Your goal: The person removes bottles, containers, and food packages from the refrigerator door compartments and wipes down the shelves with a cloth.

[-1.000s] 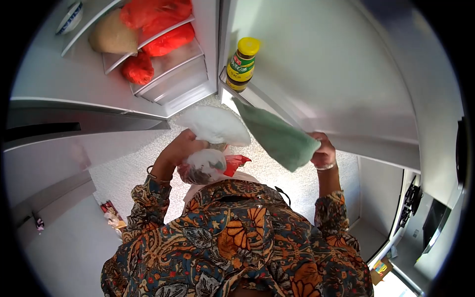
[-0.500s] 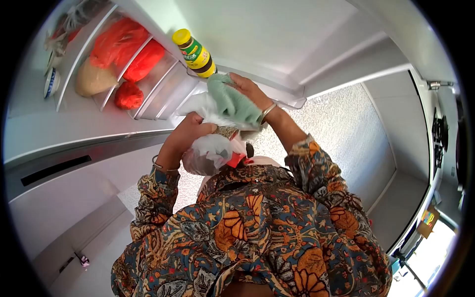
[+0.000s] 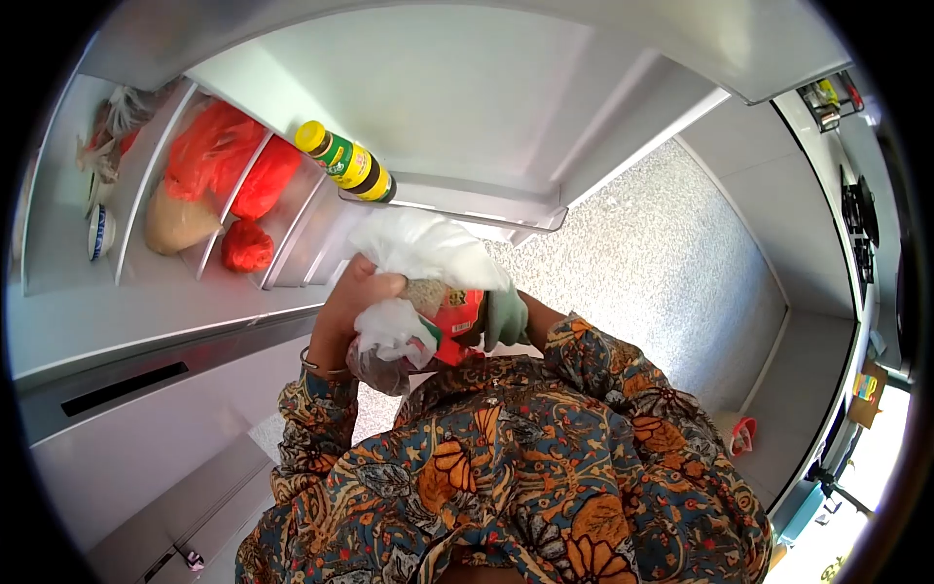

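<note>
My left hand [image 3: 368, 290] is closed round several bagged packages in front of my body. Among them are a white plastic bag [image 3: 428, 248] on top, a knotted clear bag [image 3: 384, 341] below and a red packet [image 3: 459, 313] between. A green cloth [image 3: 505, 317] hangs beside the red packet, at the right of the bundle. My right hand is hidden behind the cloth and the white bag; only its forearm shows. Above the bundle, a jar with a yellow lid [image 3: 347, 164] stands in the door shelf of the open fridge.
Fridge shelves [image 3: 139, 195] at the left hold red bags [image 3: 209, 156], a tan bag [image 3: 178, 222] and a blue-and-white bowl [image 3: 100, 232]. The open door [image 3: 467, 88] spans the top, its shelf rim [image 3: 467, 212] near the white bag. Speckled floor [image 3: 642, 263] lies at the right.
The green cloth has gone from the door side down to the right of the bundle, with my right hand now out of sight. The view has turned, so the jar appears further left.
</note>
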The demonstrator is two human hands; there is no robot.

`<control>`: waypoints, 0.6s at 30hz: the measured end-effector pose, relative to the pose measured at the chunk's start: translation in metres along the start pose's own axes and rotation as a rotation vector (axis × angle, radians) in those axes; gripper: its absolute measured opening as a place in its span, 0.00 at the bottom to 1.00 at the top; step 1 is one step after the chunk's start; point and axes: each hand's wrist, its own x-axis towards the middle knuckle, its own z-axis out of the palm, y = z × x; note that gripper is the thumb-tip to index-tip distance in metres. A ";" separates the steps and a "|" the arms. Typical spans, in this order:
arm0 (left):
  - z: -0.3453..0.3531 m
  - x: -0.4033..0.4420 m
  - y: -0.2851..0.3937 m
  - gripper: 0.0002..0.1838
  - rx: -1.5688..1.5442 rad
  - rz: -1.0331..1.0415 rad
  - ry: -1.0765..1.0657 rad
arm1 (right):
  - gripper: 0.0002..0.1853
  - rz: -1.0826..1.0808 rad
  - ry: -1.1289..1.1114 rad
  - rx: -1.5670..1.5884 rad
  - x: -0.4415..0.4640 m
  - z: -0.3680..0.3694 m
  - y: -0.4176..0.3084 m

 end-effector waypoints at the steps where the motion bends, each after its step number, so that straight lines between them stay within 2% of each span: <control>1: -0.014 0.009 -0.005 0.25 -0.043 -0.009 -0.064 | 0.31 -0.020 0.011 -0.027 -0.006 -0.003 0.000; 4: 0.002 0.009 0.016 0.26 -0.114 0.252 -0.032 | 0.32 -0.080 0.065 -0.121 -0.029 -0.015 -0.009; 8: -0.005 0.016 0.040 0.27 -0.004 0.350 0.073 | 0.33 -0.159 0.193 -0.293 -0.075 -0.036 -0.025; 9: -0.007 0.015 0.051 0.26 -0.099 0.338 0.008 | 0.33 -0.182 0.239 -0.339 -0.092 -0.041 -0.030; 12: -0.014 0.024 0.063 0.24 -0.129 0.405 0.006 | 0.34 -0.227 0.377 -0.447 -0.151 -0.059 -0.041; 13: 0.021 0.012 0.066 0.19 -0.208 0.441 0.059 | 0.34 -0.246 0.416 -0.483 -0.184 -0.064 -0.038; 16: 0.038 0.002 0.076 0.14 -0.174 0.431 0.082 | 0.35 -0.271 0.555 -0.568 -0.244 -0.080 -0.018; 17: 0.052 -0.008 0.077 0.08 -0.150 0.518 0.148 | 0.35 -0.275 0.604 -0.601 -0.258 -0.087 -0.005; 18: 0.032 -0.005 0.061 0.07 -0.150 0.518 0.073 | 0.35 -0.282 0.649 -0.632 -0.268 -0.097 0.013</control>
